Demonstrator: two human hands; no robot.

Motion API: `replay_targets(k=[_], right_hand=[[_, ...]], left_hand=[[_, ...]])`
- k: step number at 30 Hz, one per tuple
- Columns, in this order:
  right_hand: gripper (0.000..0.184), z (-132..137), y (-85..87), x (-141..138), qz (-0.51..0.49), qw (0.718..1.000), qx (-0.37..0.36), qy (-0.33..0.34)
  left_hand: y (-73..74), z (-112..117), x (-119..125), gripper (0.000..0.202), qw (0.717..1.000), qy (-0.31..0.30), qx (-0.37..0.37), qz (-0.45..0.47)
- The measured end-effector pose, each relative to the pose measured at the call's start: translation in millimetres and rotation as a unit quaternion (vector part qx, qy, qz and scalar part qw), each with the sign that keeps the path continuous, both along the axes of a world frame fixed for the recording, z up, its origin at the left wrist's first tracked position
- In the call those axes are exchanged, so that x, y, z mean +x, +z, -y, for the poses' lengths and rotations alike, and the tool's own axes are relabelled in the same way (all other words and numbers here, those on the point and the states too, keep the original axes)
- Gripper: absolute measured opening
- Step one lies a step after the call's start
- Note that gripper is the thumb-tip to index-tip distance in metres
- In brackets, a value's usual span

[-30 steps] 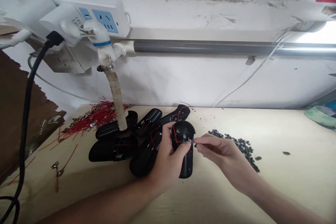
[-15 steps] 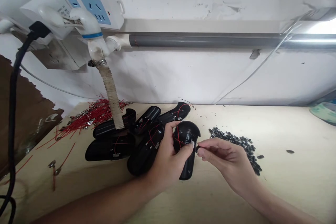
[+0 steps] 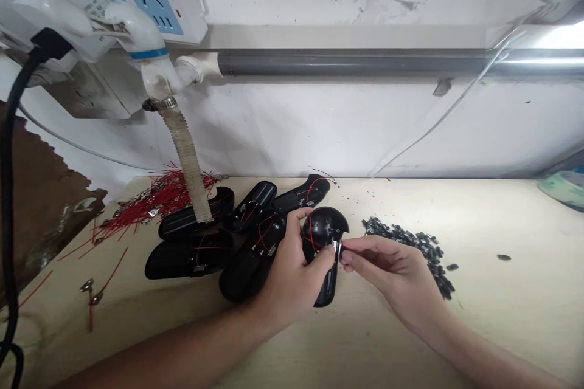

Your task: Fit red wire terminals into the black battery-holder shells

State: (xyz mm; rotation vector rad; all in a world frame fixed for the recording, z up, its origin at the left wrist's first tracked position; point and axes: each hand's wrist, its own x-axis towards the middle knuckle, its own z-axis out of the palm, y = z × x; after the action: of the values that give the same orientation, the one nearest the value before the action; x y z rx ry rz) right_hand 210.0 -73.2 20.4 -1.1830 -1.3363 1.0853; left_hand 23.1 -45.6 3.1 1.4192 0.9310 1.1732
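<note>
1. Holding the black plastic housing (image 3: 322, 225) in our left hand (image 3: 292, 273), we keep its long axis pointing toward the wall, dome end farthest from us.
2. Our right hand (image 3: 392, 270) pinches a small metal tab (image 3: 337, 249) against the housing's side, our fingertips hiding most of it.
3. Beyond, more red-wired black housings (image 3: 189, 258) lie heaped near the counter's back edge (image 3: 456, 181), just beside loose red wires (image 3: 159, 203).

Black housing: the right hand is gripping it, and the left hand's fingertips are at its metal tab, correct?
No, the hands are swapped. The head view shows the left hand gripping the black housing, with the fingertips of the right hand at its metal tab.
</note>
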Motion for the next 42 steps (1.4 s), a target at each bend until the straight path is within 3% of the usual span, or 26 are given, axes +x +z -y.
replay_targets(k=[14,33,42], right_hand=[[0.018,-2.6,-3.2,3.6,0.001,1.000,-0.010,0.004],[0.035,-4.1,-7.5,5.0,-0.083,0.989,-0.118,0.008],[0.029,-5.6,-13.8,6.5,-0.053,0.996,-0.063,0.039]], left_hand=[[-3.1,-0.6,0.9,0.043,1.000,-0.012,0.003,-0.006],[2.1,-2.3,-0.1,0.041,1.000,-0.016,0.017,0.019],[4.5,-5.0,-2.0,0.030,0.998,-0.041,0.004,0.043]])
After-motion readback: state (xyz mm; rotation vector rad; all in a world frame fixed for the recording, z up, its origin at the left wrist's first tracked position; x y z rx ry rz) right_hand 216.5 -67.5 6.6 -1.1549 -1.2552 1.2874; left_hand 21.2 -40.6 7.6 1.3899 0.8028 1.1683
